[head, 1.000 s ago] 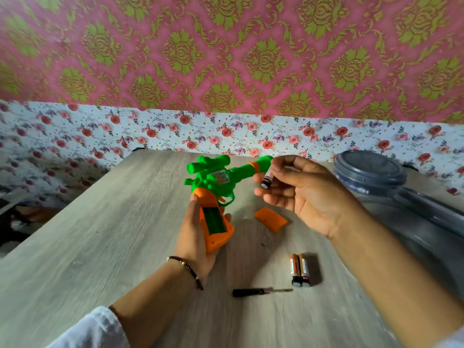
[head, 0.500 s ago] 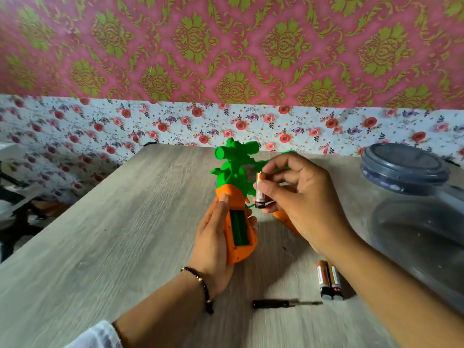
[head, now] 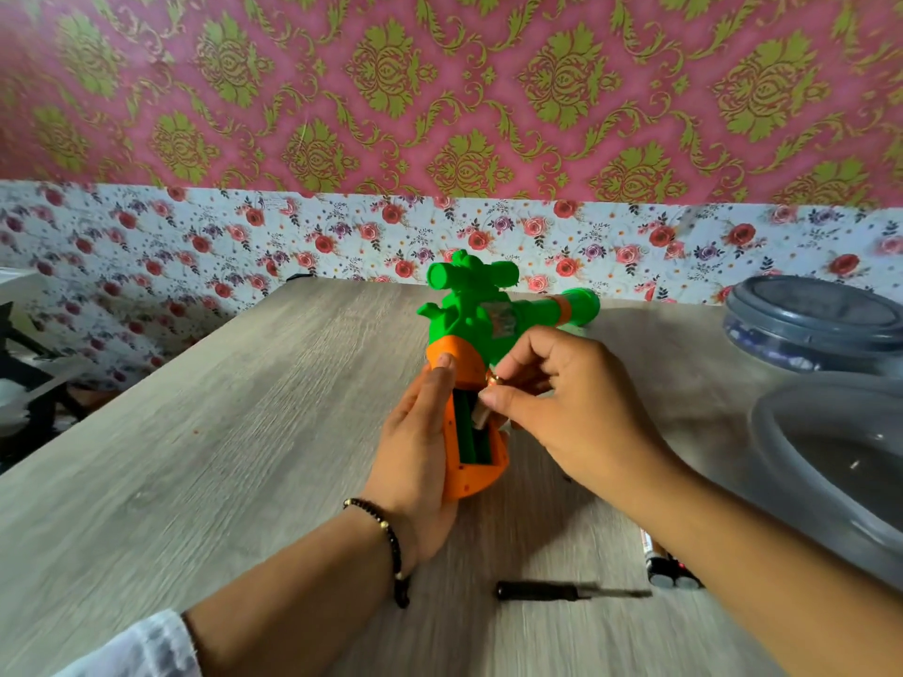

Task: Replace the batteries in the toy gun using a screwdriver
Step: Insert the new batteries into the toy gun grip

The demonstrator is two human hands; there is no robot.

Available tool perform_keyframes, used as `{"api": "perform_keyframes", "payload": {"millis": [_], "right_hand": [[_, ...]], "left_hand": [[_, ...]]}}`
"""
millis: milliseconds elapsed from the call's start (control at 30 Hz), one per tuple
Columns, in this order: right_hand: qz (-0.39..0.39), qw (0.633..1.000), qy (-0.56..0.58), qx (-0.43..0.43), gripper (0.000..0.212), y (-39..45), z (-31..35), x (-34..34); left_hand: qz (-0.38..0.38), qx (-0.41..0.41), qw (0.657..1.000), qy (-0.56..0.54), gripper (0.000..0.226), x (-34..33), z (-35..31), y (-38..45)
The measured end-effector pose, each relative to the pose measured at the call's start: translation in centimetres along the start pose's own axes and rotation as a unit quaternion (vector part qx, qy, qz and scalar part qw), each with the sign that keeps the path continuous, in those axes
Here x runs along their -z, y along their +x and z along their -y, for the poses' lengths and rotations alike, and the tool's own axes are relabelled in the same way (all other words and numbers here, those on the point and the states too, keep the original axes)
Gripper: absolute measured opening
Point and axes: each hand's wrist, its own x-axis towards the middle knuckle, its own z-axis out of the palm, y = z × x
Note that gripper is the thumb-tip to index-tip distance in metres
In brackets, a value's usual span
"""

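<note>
A: Where's the toy gun?
B: L hand, fingers wrapped round the orange handle, barrel pointing away, battery bay open & facing up.
A: R hand?
B: Thumb + fingers pinching a battery, tilted, lower end in the bay.
A: Rest?
B: Screwdriver flat on the bench, near edge. Two batteries just beside its tip, partly under R forearm. Grey-lidded jar far right.

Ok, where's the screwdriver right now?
In the head view, the screwdriver lies flat on the table near the front edge, untouched, left of the two spare batteries.
</note>
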Motion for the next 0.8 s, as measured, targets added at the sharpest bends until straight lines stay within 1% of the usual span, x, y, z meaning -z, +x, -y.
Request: {"api": "perform_keyframes", "payload": {"millis": [67,167,267,367,467,600,733,800], "right_hand": [[0.008,1.000,-0.027,0.006,0.016,-0.08,-0.08,-0.08],[0.014,0.998,-0.065,0.023,0.011,-0.20,0.16,-0.04],[0.010,0.997,-0.073,0.030,0.008,-0.26,0.31,0.15],[0.014,0.995,-0.088,0.041,0.010,-0.15,0.35,0.38],[0.031,0.991,-0.114,0.057,0.007,-0.08,0.29,0.56],[0.066,0.985,-0.130,0.093,0.011,-0.07,0.35,0.76],[0.081,0.986,-0.118,0.090,0.016,0.00,0.23,0.80],[0.081,0.985,-0.120,0.089,0.020,0.02,0.25,0.84]], "left_hand": [[0.001,0.002,1.000,0.003,0.055,-0.04,-0.10,-0.11],[-0.008,0.005,1.000,-0.001,0.049,-0.31,-0.32,-0.31],[-0.013,0.000,1.000,-0.002,0.047,-0.37,-0.34,-0.42],[-0.009,-0.002,1.000,-0.003,0.048,-0.26,-0.31,-0.46],[-0.007,-0.003,1.000,-0.004,0.050,-0.27,-0.23,-0.47],[0.000,-0.008,1.000,0.003,0.045,-0.28,-0.16,-0.40],[-0.006,-0.010,1.000,0.003,0.042,-0.36,-0.26,-0.48],[-0.010,-0.022,1.000,0.006,0.036,-0.54,-0.29,-0.59]]}}
